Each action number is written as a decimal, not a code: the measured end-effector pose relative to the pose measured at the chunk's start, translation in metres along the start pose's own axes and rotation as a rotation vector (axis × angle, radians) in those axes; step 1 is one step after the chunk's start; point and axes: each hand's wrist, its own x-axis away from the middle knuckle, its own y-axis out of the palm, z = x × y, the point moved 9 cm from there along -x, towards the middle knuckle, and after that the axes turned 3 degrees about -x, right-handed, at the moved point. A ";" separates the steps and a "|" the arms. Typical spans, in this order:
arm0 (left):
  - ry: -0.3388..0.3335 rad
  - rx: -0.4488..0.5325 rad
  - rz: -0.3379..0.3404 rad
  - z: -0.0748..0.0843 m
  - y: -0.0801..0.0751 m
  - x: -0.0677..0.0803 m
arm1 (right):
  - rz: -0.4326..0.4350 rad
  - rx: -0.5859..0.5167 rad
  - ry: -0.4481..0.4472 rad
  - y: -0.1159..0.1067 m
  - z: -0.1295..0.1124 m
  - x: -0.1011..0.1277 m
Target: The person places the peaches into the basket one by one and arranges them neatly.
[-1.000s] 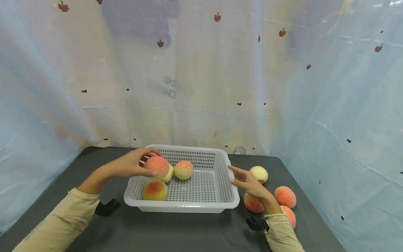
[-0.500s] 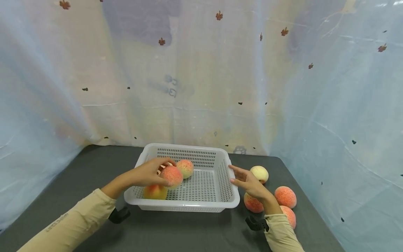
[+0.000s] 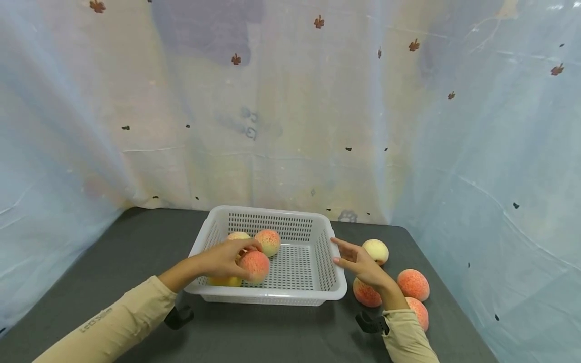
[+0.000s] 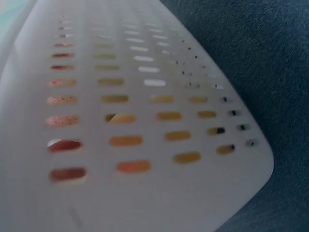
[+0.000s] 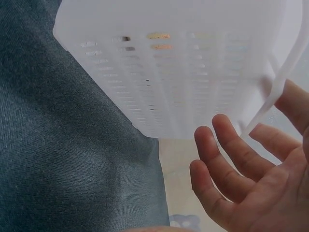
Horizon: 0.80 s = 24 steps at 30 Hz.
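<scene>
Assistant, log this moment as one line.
left hand: holds reddish peach at white basket | right hand: touches basket's right rim | in basket: three other peaches, two partly hidden | on table: four loose peaches

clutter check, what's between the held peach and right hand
Head view: the basket's bare floor, then its right wall and rim, lie between the held peach and right hand.

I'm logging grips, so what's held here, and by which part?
The left hand holds a reddish peach by its left side; the right hand touches the slotted basket at its right rim, without clear grip.
</scene>
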 end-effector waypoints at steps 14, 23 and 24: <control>-0.088 -0.040 -0.090 -0.007 0.022 -0.003 | -0.014 -0.043 -0.016 0.002 -0.001 -0.001; -0.061 0.001 -0.207 -0.006 0.028 -0.007 | -0.007 -0.028 -0.013 0.001 0.000 -0.001; -0.055 0.010 -0.216 -0.006 0.028 -0.007 | -0.007 -0.028 -0.012 0.001 0.000 -0.001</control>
